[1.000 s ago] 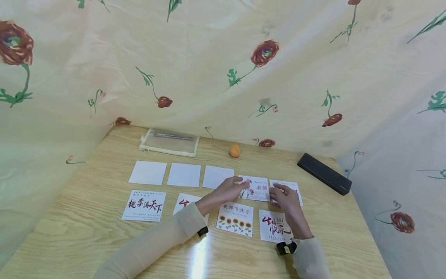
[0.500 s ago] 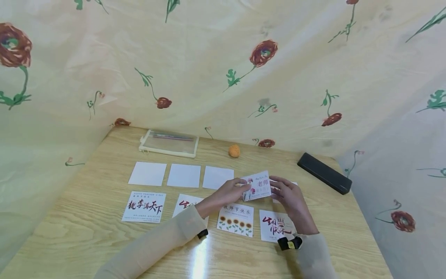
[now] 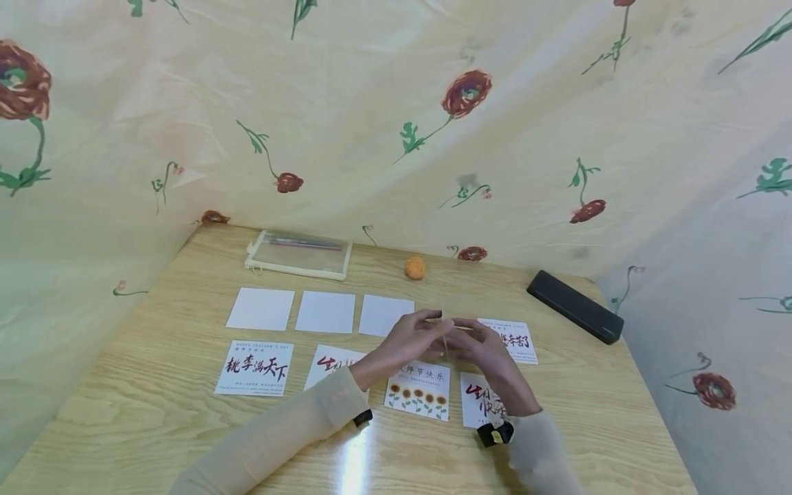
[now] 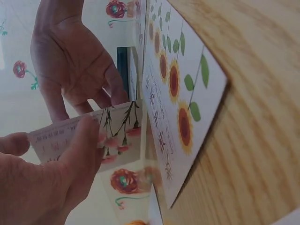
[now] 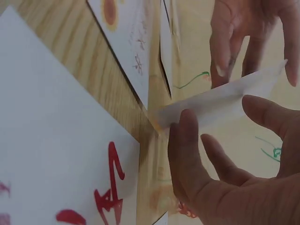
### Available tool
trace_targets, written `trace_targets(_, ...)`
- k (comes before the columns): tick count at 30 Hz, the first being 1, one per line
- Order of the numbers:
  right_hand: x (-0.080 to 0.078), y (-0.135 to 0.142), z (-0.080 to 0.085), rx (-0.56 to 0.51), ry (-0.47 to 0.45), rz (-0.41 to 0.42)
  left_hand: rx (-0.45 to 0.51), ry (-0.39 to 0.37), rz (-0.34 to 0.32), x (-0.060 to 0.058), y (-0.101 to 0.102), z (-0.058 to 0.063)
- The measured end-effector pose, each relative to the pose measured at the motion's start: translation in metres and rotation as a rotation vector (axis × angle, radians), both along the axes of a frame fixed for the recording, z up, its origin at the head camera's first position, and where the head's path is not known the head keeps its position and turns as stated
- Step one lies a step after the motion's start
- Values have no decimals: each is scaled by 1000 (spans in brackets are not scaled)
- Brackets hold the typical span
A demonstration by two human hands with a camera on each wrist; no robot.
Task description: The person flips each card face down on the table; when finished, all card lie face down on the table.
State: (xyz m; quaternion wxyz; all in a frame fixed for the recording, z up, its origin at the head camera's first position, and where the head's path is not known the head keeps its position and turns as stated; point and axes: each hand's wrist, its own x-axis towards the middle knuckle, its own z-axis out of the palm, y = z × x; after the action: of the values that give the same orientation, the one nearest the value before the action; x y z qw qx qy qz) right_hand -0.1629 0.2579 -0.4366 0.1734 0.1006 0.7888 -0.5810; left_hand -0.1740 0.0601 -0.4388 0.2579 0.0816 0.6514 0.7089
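Note:
A square greeting card [image 4: 123,140] printed with pink flowers stands on edge between my two hands, raised off the table. In the head view it shows only as a thin line. My left hand [image 3: 405,344] holds it on the printed side, a finger lying across the print in the left wrist view. My right hand [image 3: 491,350] holds it from the blank white back [image 5: 225,105], with thumb and fingertips at it in the right wrist view. Below lie a sunflower card [image 3: 417,390] and a red-lettered card [image 3: 476,405], the latter partly hidden by my right wrist.
Blank white cards [image 3: 260,309] lie in the back row; another lettered card [image 3: 522,342] is at its right end. A lettered card [image 3: 254,368] lies front left. Behind are a zippered pouch [image 3: 303,256], an orange ball [image 3: 415,268] and a long black case [image 3: 575,306].
The flower card has been lifted off the table and turned from facing up to edge-on. My right hand has moved left, closer to my left hand, uncovering the right-end card.

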Motion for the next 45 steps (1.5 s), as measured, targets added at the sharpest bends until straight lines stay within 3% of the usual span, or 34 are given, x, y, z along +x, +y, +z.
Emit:
trace_targets(5,1,-5,-1,94,6,-24,72,-13,73,-3,-3,-5)
trace_targets(9,0,-5,1,187,-2,-82,82,25,149,-7,-6,-6)
trace_targets(17,-5,1,4,247,44,-163,-111,199,232,-9,-15,-5)
trace_targets(21,-9,4,5,272,100,-185,-200,234,218,-11,-16,-5)
trace_targets(25,-12,7,6,300,117,-189,-264,221,180,-12,-15,-5)
trace_targets(45,-26,22,-5,332,87,-186,-348,145,35,-16,-11,-6)
